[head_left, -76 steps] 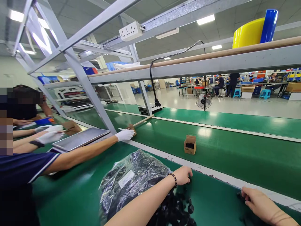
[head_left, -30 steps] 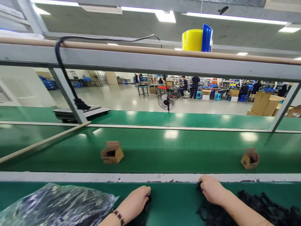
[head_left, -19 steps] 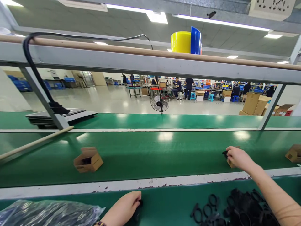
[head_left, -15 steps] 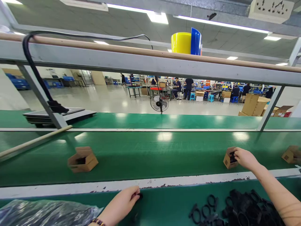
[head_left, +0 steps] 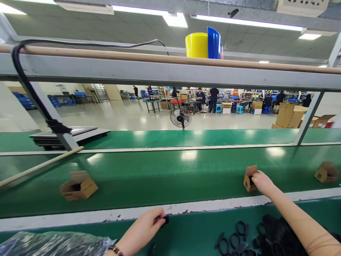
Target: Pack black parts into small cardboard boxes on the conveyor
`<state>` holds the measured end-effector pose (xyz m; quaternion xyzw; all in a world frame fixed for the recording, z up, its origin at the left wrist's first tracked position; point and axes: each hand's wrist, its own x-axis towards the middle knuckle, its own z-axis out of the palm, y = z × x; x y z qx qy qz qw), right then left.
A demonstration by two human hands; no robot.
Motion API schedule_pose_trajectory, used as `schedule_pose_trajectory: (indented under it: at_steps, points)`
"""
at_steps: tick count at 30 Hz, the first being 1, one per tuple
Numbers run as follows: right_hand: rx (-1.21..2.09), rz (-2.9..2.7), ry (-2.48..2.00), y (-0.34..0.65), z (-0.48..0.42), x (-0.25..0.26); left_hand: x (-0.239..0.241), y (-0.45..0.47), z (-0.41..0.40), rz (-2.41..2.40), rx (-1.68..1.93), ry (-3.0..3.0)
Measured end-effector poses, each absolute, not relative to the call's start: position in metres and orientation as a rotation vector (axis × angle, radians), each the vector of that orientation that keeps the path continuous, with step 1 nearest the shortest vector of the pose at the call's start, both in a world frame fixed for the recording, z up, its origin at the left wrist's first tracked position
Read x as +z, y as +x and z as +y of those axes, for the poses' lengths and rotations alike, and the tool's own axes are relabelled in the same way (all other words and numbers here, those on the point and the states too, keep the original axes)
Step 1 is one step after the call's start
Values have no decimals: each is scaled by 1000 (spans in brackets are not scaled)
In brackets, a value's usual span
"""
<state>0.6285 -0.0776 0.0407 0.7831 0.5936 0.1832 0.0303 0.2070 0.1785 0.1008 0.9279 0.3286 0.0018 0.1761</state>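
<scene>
Left hand [head_left: 144,227] sits nearest me on the green bench, fingers pinched on a small black part [head_left: 165,219], just shy of the white strip [head_left: 80,215] that edges the belt. Right hand [head_left: 262,182] is stretched out farther over the belt [head_left: 160,177], fingertips curled into the open mouth of a small cardboard box [head_left: 249,178]; I see something black at the opening under the fingers, and I can't tell if the hand grips it or only pushes it.

How I'd do this step well, as a judgement: seat the black piece fully inside before letting go, keep the box from tipping or sliding under the push, and have the left hand's part ready for whichever box comes level with it.

Containers, near to far. Clear plastic bag [head_left: 48,243] left of the left hand, dark stuff inside, too glary to name. Loose pile of black rings [head_left: 255,238], no container, under my right forearm. Box at the right hand: black piece at its mouth. Second box [head_left: 78,185] well left of both hands on the belt, flaps open, dark item inside. Third box [head_left: 326,172] far right of the right hand, open, contents unclear. Beyond: wooden stick [head_left: 39,166] lying across the belt at left, flat scale [head_left: 71,134] behind it, floor fan [head_left: 180,118] past the line.
</scene>
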Motion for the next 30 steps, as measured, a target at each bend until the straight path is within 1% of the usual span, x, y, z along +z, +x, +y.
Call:
schedule_pose_trajectory:
  at_steps: [8, 11, 17, 24, 30]
  points:
    - [635, 1892, 2374, 605, -76, 23, 115, 243, 152, 834, 16, 2589]
    - [608, 1924, 2370, 595, -73, 18, 121, 264, 142, 766, 26, 2596]
    - [491, 1984, 2365, 578, -50, 16, 129, 335, 115, 554, 244, 2667]
    - [491, 2048, 2402, 559, -31, 21, 114, 434, 82, 277, 371, 2889]
    - [506, 2186, 2366, 551, -37, 27, 91, 456, 94, 213, 358, 3096]
